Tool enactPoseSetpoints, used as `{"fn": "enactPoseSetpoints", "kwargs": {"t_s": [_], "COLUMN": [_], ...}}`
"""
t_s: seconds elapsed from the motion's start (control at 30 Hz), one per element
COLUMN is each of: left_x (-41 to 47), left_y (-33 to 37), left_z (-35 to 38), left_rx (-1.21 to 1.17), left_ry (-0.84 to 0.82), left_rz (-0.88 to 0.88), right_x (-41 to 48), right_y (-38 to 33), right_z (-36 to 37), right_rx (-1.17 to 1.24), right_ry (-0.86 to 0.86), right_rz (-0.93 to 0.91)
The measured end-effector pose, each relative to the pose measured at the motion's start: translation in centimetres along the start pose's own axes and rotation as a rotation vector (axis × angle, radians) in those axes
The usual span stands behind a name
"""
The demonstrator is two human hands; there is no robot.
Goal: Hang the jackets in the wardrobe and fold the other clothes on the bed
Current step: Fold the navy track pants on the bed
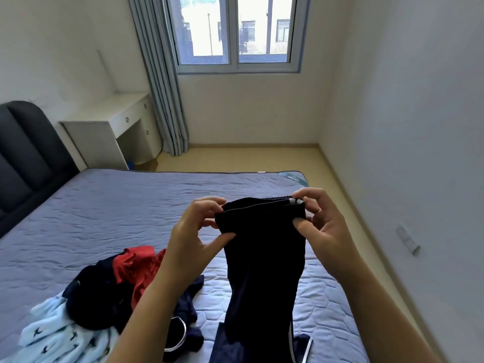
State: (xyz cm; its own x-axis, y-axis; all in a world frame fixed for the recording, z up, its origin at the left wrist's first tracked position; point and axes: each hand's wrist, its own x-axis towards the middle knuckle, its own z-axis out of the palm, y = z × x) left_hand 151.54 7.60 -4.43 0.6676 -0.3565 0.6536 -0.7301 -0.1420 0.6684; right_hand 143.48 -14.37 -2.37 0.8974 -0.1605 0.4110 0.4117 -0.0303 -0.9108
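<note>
Both hands, left hand (195,226) and right hand (318,226), pinch the dark navy fabric trousers' waistband (262,205); keep it taut and level, then lower flat onto the blue quilted bed (117,205).

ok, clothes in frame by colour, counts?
Black/navy: 3 (held piece pinched by the left hand and right hand; black heap; navy piece)
Red: 1 (red piece)
Light blue: 1 (blue piece)
Total: 5. The pile overlaps, so some may be one garment.
</note>
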Motion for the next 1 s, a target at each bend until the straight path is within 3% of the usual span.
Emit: {"fn": "enactPoseSetpoints", "kwargs": {"t_s": [0.27,0.63,0.8,1.0], "left_x": [-0.3,0.3,1.3,4.3], "left_y": [-0.6,0.4,3.0,4.5], "left_z": [1.0,0.9,-0.9,-3.4], "left_rx": [0.113,0.276,0.185,0.304], "left_ry": [0.095,0.031,-0.142,-0.390], "left_rz": [0.173,0.289,0.390,0.418], "right_x": [0.6,0.2,0.5,0.9], "right_y": [0.6,0.1,-1.7,-3.8], "right_z": [-0.3,-1.1,-3.1,-3.8], "right_rx": [0.093,0.068,-0.088,-0.473], "right_ry": [0.055,0.016,-0.104,-0.308], "right_rz": [0.024,0.026,-0.052,-0.254]}}
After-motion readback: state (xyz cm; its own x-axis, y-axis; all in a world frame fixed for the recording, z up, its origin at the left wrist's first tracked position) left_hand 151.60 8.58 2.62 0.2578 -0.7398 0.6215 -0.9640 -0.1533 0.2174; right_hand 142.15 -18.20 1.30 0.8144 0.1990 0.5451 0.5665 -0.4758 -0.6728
